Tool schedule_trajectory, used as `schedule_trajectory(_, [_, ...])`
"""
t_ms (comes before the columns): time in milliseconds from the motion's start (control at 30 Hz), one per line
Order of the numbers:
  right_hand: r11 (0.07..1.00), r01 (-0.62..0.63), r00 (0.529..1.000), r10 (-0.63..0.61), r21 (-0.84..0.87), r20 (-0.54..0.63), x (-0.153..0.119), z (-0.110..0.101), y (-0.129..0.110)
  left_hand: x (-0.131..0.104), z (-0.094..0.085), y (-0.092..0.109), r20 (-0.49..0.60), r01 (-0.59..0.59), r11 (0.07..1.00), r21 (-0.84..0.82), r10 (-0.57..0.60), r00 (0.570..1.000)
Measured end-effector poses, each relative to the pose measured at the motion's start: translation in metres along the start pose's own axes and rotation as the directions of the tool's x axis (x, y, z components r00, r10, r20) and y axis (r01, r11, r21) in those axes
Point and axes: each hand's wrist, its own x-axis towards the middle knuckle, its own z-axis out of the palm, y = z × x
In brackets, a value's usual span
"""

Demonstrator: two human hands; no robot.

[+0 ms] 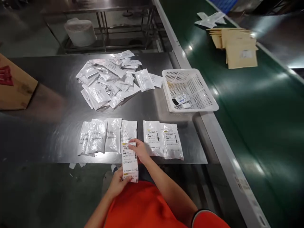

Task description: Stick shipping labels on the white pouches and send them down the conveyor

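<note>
A strip of printed shipping labels (pixel 129 161) is stretched between my two hands, over the table's front edge. My left hand (pixel 118 183) pinches its lower end, thumb on top. The upper end is gripped by my right hand (pixel 140 150), which covers the bottom corner of a white mailer bag (pixel 129 129). More white mailer bags (pixel 97 136) lie in a row to the left, overlapping, with printed text but no label visible. Right of my hand lie two labelled mailer bags (pixel 172 141) side by side, bearing black print and yellow marks.
Behind the row, a heap of white mailer bags (pixel 109 79) covers part of the steel table (pixel 59 136). A white basket (pixel 206 95) holds small items. On the right, the green conveyor (pixel 249 126) carries brown envelopes (pixel 242 47). A cardboard box (pixel 14 85) stands at left.
</note>
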Motion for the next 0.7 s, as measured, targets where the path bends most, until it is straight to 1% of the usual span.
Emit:
schedule_trajectory(33, [1.0,0.005,0.999,-0.005,0.016,-0.04,-0.002,0.003,-0.005,-0.001,-0.004,-0.01,-0.001,0.046,0.999,-0.01,-0.046,0.999])
schedule_trajectory(67, [1.0,0.027,0.997,-0.028,-0.011,-0.072,-0.004,0.004,-0.009,-0.001,-0.009,-0.018,-0.038,0.091,0.995,-0.027,-0.092,0.995])
schedule_trajectory(100, [0.996,0.054,0.994,-0.059,-0.066,-0.087,-0.006,0.005,-0.012,0.002,-0.015,-0.024,-0.105,0.123,0.991,-0.057,-0.128,0.986])
schedule_trajectory(167, [0.975,0.095,0.991,-0.111,-0.201,-0.071,-0.014,0.009,-0.014,0.014,-0.025,-0.027,-0.25,0.117,0.98,-0.16,-0.155,0.956])
schedule_trajectory(200, [0.958,0.113,0.989,-0.133,-0.264,-0.061,-0.018,0.013,-0.013,0.023,-0.03,-0.023,-0.284,0.09,0.968,-0.233,-0.156,0.946])
schedule_trajectory(233, [0.938,0.131,0.985,-0.159,-0.322,-0.062,-0.021,0.017,-0.011,0.035,-0.033,-0.017,-0.284,0.053,0.951,-0.305,-0.144,0.948])
schedule_trajectory(267, [0.913,0.149,0.978,-0.193,-0.379,-0.081,-0.023,0.021,-0.009,0.047,-0.036,-0.01,-0.24,0.067,0.926,-0.371,-0.165,0.957])
schedule_trajectory(300, [0.888,0.162,0.966,-0.232,-0.431,-0.113,-0.023,0.024,-0.007,0.058,-0.038,-0.003,-0.225,0.102,0.897,-0.429,-0.215,0.95])
schedule_trajectory(333, [0.864,0.17,0.952,-0.269,-0.473,-0.149,-0.02,0.027,-0.004,0.069,-0.038,0.003,-0.216,0.117,0.881,-0.458,-0.238,0.947])
schedule_trajectory(400, [0.832,0.172,0.922,-0.324,-0.528,-0.21,-0.006,0.028,0.0,0.083,-0.036,0.006,-0.205,0.163,0.845,-0.51,-0.304,0.931])
schedule_trajectory(433, [0.826,0.171,0.911,-0.34,-0.538,-0.232,0.006,0.027,0.002,0.086,-0.033,0.003,-0.202,0.187,0.827,-0.53,-0.337,0.92])
schedule_trajectory(500, [0.821,0.145,0.896,-0.346,-0.552,-0.279,0.036,0.022,0.006,0.082,-0.025,-0.011,-0.188,0.246,0.786,-0.567,-0.414,0.891])
schedule_trajectory(567, [0.789,0.068,0.882,-0.334,-0.611,-0.333,0.068,0.018,0.01,0.069,-0.016,-0.031,-0.164,0.306,0.751,-0.585,-0.479,0.862])
schedule_trajectory(633, [0.711,-0.021,0.877,-0.325,-0.703,-0.355,0.095,0.015,0.016,0.048,-0.008,-0.052,-0.142,0.361,0.728,-0.583,-0.528,0.837])
schedule_trajectory(700, [0.633,-0.063,0.88,-0.329,-0.772,-0.342,0.112,0.015,0.023,0.025,-0.001,-0.07,-0.124,0.41,0.715,-0.566,-0.566,0.815])
